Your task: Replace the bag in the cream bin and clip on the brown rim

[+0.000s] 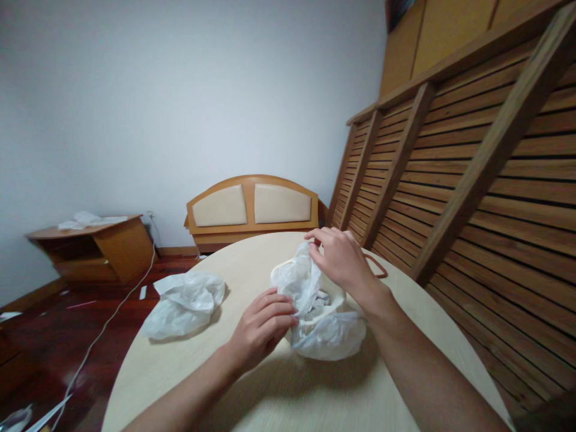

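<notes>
The plastic bag (328,333) lies at the middle of the bench (270,396), with a crumpled bag (184,303) towards the bench's left side. The left hand (265,327) and right hand (342,261) each pinch its film. It looks light, limp and slippery, and likely easy to tear, so hold it by bunched edges.

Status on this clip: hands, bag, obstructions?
Left hand pinching plastic bag. Right hand gripping its top. Second bag lies apart on table, left side.

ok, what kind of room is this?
Likely a bedroom with the bed dismantled: a padded headboard sits on the floor by the wall, a slatted bed base leans upright at right, a low cabinet stands at left.
</notes>
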`<state>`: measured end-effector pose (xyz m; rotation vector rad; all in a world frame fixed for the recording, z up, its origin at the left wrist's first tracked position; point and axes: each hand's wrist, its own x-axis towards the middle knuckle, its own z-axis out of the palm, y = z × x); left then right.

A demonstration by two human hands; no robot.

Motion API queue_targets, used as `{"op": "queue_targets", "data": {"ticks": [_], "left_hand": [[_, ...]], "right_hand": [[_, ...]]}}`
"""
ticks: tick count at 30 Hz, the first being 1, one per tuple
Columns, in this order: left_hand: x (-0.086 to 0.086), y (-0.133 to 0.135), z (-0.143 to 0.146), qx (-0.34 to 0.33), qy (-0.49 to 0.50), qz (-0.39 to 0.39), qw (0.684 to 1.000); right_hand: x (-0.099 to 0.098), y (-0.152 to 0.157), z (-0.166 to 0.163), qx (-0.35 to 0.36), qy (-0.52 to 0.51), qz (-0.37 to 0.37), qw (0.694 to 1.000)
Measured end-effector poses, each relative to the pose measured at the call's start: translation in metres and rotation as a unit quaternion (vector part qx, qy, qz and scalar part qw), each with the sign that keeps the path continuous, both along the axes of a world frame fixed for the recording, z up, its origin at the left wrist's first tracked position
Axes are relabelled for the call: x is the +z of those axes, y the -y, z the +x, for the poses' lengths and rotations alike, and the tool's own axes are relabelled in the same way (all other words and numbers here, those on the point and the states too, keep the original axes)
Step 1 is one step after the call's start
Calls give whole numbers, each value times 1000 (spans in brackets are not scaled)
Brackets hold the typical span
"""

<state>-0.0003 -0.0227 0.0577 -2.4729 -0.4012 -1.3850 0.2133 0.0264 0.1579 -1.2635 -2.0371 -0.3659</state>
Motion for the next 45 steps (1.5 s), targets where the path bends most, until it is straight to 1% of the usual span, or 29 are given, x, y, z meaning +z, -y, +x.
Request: {"op": "queue_targets", "data": {"ticks": [2, 4, 9, 13, 17, 19, 24, 28, 32, 37, 39, 41, 43, 45], "left_hand": [[-3, -5, -2, 6, 15, -6, 1000], [-5, -10, -4, 15, 33, -16, 999], [-6, -17, -8, 32, 68, -39, 996], [-6, -22, -16, 38, 62, -54, 996], [-9, -34, -29, 70, 78, -66, 992], [-12, -40, -35, 85, 76, -68, 991], [-18, -51, -45, 119, 78, -78, 987], [-20, -55, -48, 152, 88, -107, 979], [-20, -53, -49, 153, 106, -136, 973], [-18, -47, -48, 170, 158, -175, 957], [-16, -46, -47, 185, 190, -188, 946], [-14, -45, -46, 194, 213, -195, 938], [-12, -43, -47, 186, 207, -190, 942], [-9, -40, -48, 167, 165, -175, 956]], "right_hand": [[1, -2, 6, -40, -26, -5, 999], [3, -2, 12, -64, -41, -14, 997], [9, 1, 23, -77, -77, -41, 993], [12, 3, 28, -90, -65, -113, 987], [9, 1, 33, -105, -29, -165, 980], [6, -1, 35, -91, -20, -179, 980], [1, -3, 40, 0, -17, -178, 984], [1, -2, 41, 14, -32, -164, 986], [7, 4, 39, 34, -39, -140, 989], [11, 12, 37, 111, -9, -80, 990], [10, 12, 36, 140, 9, -82, 987], [8, 11, 36, 153, 26, -93, 984], [7, 10, 35, 151, 34, -101, 983], [7, 11, 34, 150, 34, -103, 983]]}}
